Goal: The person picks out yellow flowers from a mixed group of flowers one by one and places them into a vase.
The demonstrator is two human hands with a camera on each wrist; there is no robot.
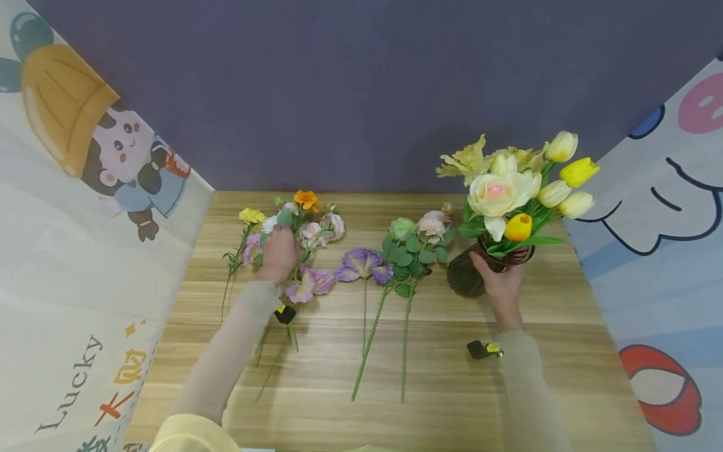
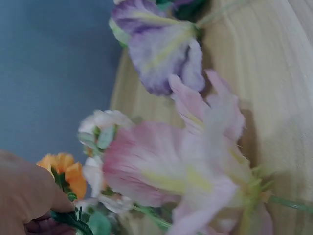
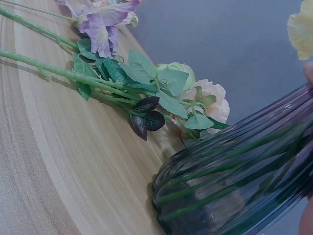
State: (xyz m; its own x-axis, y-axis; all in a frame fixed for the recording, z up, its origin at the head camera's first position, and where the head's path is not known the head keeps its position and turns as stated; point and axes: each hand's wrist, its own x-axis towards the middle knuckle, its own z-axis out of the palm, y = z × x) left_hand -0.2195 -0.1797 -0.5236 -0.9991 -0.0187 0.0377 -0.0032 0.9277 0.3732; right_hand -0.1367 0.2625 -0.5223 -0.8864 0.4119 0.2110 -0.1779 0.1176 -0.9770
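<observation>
My left hand [image 1: 279, 253] reaches into the loose flowers on the left of the table. In the left wrist view its thumb and fingers pinch a dark green stem [image 2: 71, 221]; which bloom it belongs to is hidden. Close by are an orange flower [image 1: 307, 201], a pink iris-like flower [image 2: 166, 166] and pale pink blooms [image 1: 314, 235]. My right hand [image 1: 501, 285] grips the ribbed glass vase [image 3: 230, 176] near its rim. The vase leans, its base toward the left. Yellow tulips [image 1: 578, 171] and a large cream rose [image 1: 499, 193] fill it, with green stems showing through the glass.
A purple flower [image 1: 361, 265], a green rose [image 1: 402, 228] and a pale pink flower [image 1: 433, 225] lie mid-table, long stems toward me. A yellow carnation [image 1: 251, 216] lies far left. A dark wall [image 1: 361, 94] rises behind the wooden table [image 1: 440, 376], with printed panels on both sides.
</observation>
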